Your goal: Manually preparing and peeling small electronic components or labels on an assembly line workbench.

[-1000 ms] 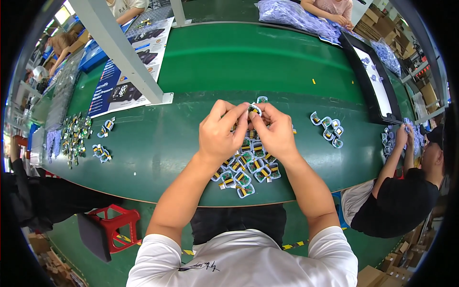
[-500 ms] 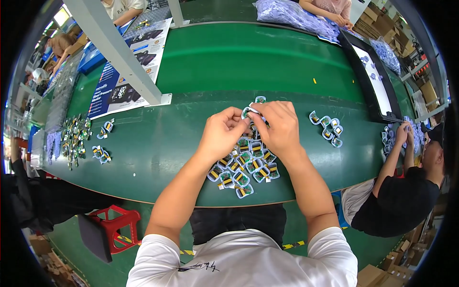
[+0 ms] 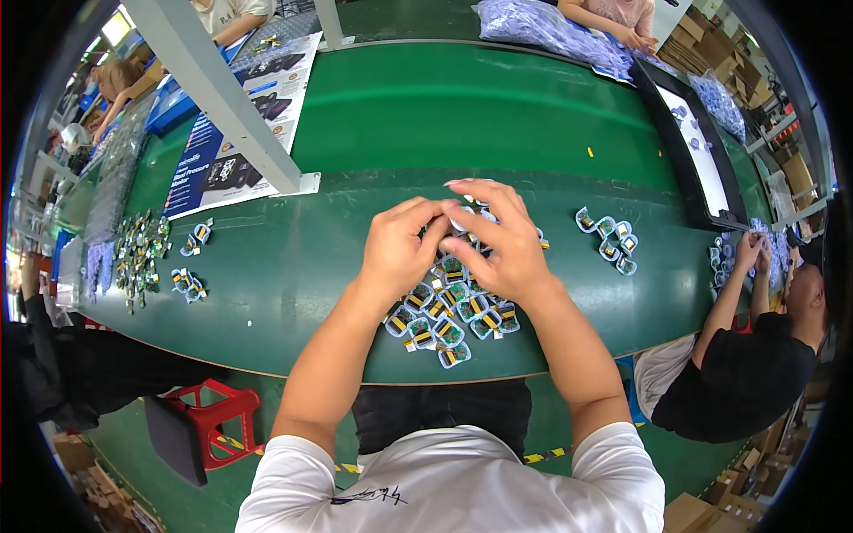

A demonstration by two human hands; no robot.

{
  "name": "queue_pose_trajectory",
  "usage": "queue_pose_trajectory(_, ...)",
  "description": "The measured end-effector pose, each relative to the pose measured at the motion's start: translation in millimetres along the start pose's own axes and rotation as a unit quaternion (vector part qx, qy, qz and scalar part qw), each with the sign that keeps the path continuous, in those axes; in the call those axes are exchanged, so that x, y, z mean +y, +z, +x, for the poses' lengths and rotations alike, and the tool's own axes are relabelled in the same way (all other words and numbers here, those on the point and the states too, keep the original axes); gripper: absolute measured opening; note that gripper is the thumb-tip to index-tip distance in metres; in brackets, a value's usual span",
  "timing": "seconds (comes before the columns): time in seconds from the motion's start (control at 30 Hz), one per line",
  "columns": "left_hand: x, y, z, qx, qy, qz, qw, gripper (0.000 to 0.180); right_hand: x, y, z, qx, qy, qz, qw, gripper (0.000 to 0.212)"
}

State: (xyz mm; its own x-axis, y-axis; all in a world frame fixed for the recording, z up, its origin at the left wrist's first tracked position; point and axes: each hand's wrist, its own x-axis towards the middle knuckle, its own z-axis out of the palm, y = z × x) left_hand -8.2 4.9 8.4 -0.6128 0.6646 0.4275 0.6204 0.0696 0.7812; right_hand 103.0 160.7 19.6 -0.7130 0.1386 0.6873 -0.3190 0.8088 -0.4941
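Note:
Over the middle of the green table my two hands meet at their fingertips. My left hand (image 3: 402,244) is closed, thumb and fingers pressed together, and whatever they grip is hidden. My right hand (image 3: 511,249) has its fingers apart and curved over the left fingertips, its thumb stretched out below. Right beneath them lies a heap of small pale plastic housings (image 3: 449,333), with green circuit boards and yellow-and-black parts inside. My hands cover the far part of that heap.
More such housings (image 3: 608,238) lie to the right, and a few others (image 3: 188,286) to the left beside a pile of loose circuit boards (image 3: 142,258). A grey metal post (image 3: 231,115) stands on a printed sheet (image 3: 200,182). At far right a black tray (image 3: 693,142) rests near a co-worker (image 3: 746,364).
The pale housing seen between my fingertips is now hidden. My right fingers have spread and moved over the left fingertips, and my left hand has shifted slightly.

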Motion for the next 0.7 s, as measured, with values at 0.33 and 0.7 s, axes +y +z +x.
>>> queue_pose_trajectory(0.33, 8.2, -4.8, 3.9, 0.077, 0.154, -0.057, 0.983, 0.029, 12.6, -23.2, 0.6, 0.137, 0.025, 0.093, 0.986, 0.016)
queue_pose_trajectory(0.7, 5.1, -4.0, 4.2, 0.068, 0.135, -0.079, 0.985, 0.029, 12.6, -21.5, 3.3, 0.081, -0.089, 0.015, 0.993, 0.023)
